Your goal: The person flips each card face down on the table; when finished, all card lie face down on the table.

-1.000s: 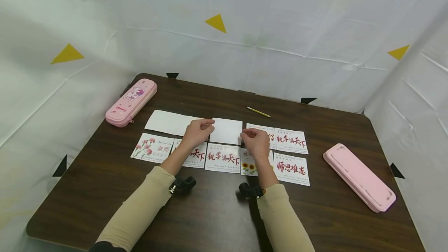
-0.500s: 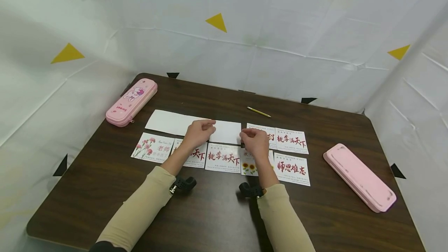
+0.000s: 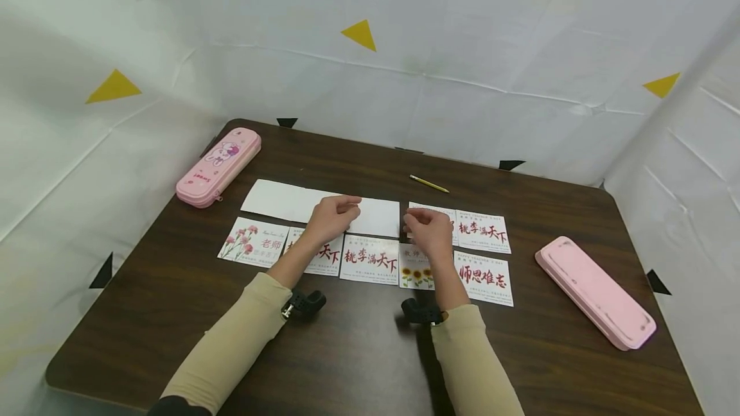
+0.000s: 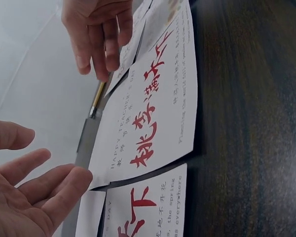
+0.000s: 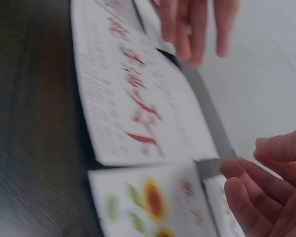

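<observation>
A blank white card [image 3: 379,218] lies face down between my hands, joined to a strip of other blank cards [image 3: 277,200] on its left. My left hand [image 3: 332,218] hovers over the strip, and my right hand [image 3: 430,233] is just past the card's right edge, partly over the printed cards. In the left wrist view, the left hand [image 4: 37,192] has relaxed fingers with nothing between them. The right wrist view shows the right hand [image 5: 269,185] with thumb and fingers apart, holding nothing. A card with red writing [image 3: 369,260] lies in the front row.
Printed cards flank it: a pink flower card [image 3: 251,241], a sunflower card [image 3: 415,268] and a red-lettered card [image 3: 483,278]. Another printed card [image 3: 481,231] is behind. A pencil [image 3: 430,183] lies at the back. Pink pencil cases stand left [image 3: 218,167] and right [image 3: 595,293].
The blank card shifted left against the strip during the earlier frames. Since then my right hand has moved off its edge to the right; my left hand has barely moved.
</observation>
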`<state>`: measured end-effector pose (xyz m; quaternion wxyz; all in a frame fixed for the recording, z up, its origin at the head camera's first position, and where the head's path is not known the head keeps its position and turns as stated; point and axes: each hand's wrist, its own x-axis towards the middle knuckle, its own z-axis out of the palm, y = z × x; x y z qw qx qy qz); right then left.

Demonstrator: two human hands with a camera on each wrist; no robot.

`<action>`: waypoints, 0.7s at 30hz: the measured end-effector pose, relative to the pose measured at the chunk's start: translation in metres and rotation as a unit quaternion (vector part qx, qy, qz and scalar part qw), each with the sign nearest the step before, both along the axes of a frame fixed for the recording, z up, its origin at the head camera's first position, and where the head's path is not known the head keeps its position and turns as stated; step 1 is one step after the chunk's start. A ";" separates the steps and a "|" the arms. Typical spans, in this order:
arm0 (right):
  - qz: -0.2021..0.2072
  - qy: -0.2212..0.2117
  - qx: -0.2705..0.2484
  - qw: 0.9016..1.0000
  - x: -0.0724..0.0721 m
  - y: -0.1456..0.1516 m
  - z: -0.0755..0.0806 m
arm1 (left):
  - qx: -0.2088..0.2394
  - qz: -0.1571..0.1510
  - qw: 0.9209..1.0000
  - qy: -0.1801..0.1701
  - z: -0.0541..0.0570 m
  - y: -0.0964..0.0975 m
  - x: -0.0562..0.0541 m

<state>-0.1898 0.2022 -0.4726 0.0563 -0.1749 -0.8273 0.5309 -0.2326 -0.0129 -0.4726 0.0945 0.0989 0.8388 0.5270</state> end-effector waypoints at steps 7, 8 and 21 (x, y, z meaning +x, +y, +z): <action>-0.049 -0.004 0.009 0.999 0.006 0.035 0.009 | 0.008 -0.023 1.000 0.000 0.002 0.012 0.004; -0.060 -0.010 0.015 0.998 0.007 0.039 0.009 | 0.009 -0.026 1.000 -0.001 0.003 0.015 0.005; -0.046 -0.064 0.052 0.996 0.010 0.054 -0.001 | 0.001 -0.125 0.992 -0.031 0.006 0.069 0.012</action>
